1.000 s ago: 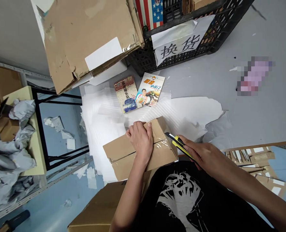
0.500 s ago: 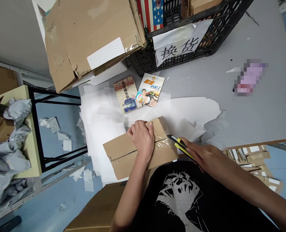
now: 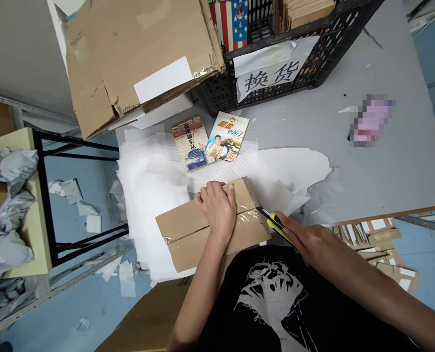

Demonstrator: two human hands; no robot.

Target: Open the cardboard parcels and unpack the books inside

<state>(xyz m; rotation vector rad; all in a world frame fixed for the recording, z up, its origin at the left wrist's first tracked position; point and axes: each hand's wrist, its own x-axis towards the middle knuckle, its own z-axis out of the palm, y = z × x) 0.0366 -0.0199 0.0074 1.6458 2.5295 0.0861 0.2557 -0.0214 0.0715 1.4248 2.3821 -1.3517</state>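
Note:
A small taped cardboard box (image 3: 188, 234) lies on white foam sheets (image 3: 154, 181) at the near edge of a grey table (image 3: 386, 161). My left hand (image 3: 217, 208) presses down on the box top, fingers curled over its far edge. My right hand (image 3: 309, 239) is closed round a yellow and black utility knife (image 3: 274, 222). The knife's blade tip touches the taped seam at the box's right end.
Two small books (image 3: 210, 142) lie on the foam behind the box. A black plastic crate (image 3: 286, 78) with a paper sign and a large torn cardboard box (image 3: 136, 58) stand at the back. Flat cartons (image 3: 375, 234) sit below right, crumpled grey bags (image 3: 8, 205) at left.
The knife tip has moved a little left, closer in against the box's right end seam. My left hand stays pressed on the box. The view has shifted slightly.

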